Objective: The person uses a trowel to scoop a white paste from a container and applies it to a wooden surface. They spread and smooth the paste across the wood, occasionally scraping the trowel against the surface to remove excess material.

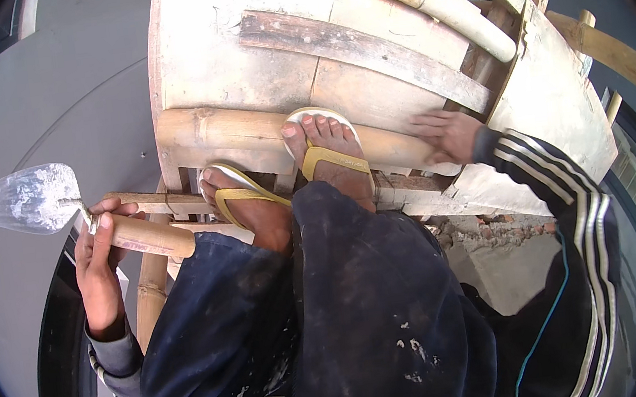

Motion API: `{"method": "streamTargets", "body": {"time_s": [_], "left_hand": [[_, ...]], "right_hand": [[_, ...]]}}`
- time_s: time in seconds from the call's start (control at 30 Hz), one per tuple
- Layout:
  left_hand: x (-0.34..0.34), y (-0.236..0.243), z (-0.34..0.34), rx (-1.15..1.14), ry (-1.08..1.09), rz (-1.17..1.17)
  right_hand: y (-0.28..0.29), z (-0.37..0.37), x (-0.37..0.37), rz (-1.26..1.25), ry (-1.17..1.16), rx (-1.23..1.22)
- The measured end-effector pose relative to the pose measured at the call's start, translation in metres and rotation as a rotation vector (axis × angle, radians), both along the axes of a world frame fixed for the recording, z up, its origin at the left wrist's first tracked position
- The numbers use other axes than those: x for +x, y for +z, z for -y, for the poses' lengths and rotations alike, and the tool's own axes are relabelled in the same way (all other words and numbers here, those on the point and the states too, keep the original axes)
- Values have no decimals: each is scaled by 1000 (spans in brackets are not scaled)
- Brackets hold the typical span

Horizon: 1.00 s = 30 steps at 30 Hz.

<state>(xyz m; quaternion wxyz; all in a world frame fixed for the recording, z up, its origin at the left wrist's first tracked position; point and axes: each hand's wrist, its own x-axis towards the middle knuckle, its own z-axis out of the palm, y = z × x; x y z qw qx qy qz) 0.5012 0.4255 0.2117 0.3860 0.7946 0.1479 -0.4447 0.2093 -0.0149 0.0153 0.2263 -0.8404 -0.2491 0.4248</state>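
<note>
In my left hand [99, 243] is a trowel [36, 201], gripped where its wooden handle meets the metal neck. The rounded blade, crusted with white plaster, points left beside the grey wall. Its handle end lies close to my left knee. My right hand [448, 136] rests flat with fingers spread on the right end of a thick bamboo pole [223, 127], holding nothing. The pole lies across pale boards [377, 94]. My feet, in yellow-strapped flip-flops [329, 158], are on or against the pole and the slats just below it.
A loose wooden plank [364, 56] lies across the boards, and a shorter bamboo piece [454, 14] sits at upper right. Gaps show between the slats there. Rough brickwork [502, 232] appears below the platform's right side. A smooth grey wall [85, 84] stands at left.
</note>
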Motion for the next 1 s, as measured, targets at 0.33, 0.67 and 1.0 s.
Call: {"method": "streamTargets", "body": {"time_s": [0.33, 0.67, 1.0], "left_hand": [[0, -17, -8, -18, 58, 15], [-5, 13, -13, 51, 75, 3], [0, 8, 7, -16, -39, 84]], "right_hand": [[2, -5, 16, 85, -47, -59], [27, -13, 14, 129, -200, -18], [-20, -39, 56, 160, 90, 149]]}}
